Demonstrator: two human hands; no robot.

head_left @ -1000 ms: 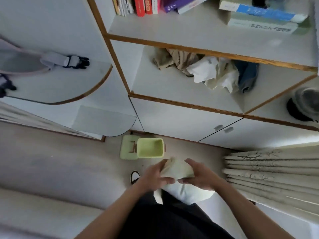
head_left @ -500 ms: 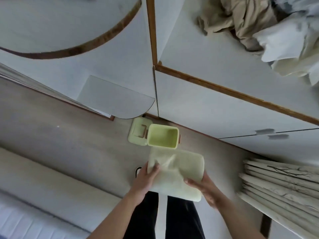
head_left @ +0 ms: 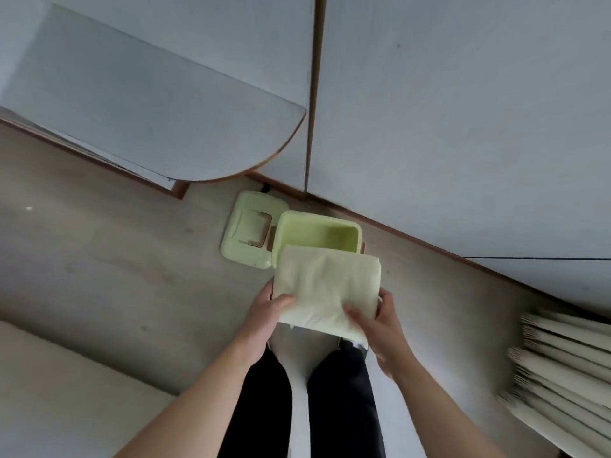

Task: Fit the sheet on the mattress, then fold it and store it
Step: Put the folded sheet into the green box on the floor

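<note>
Sheet: the folded sheet (head_left: 327, 287), pale yellow-green, is held flat between both hands, above the person's legs and overlapping the near rim of the box.
Left hand: the left hand (head_left: 264, 317) grips the sheet's near left corner, thumb on top of the cloth, the other fingers hidden under it.
Right hand: the right hand (head_left: 380, 328) holds the near right corner, thumb laid across the top, fingers curled round the right edge.
Box: just beyond the grip, a light green storage box (head_left: 353, 236) stands open on the floor; what shows of its inside is bare, and its near part is covered by the sheet's far edge.
Lid: the box's lid (head_left: 253, 228) lies flat on the floor, touching the box on its left side, beyond and left of the left hand.
Cabinet: white cabinet doors (head_left: 463, 127) with a brown base trim rise just past the box.
Curtain: pleated cream curtain folds (head_left: 562, 368) hang well to the right of the right hand.
Floor: pale wood-look floor (head_left: 115, 259) spreads to the left of the grip.
</note>
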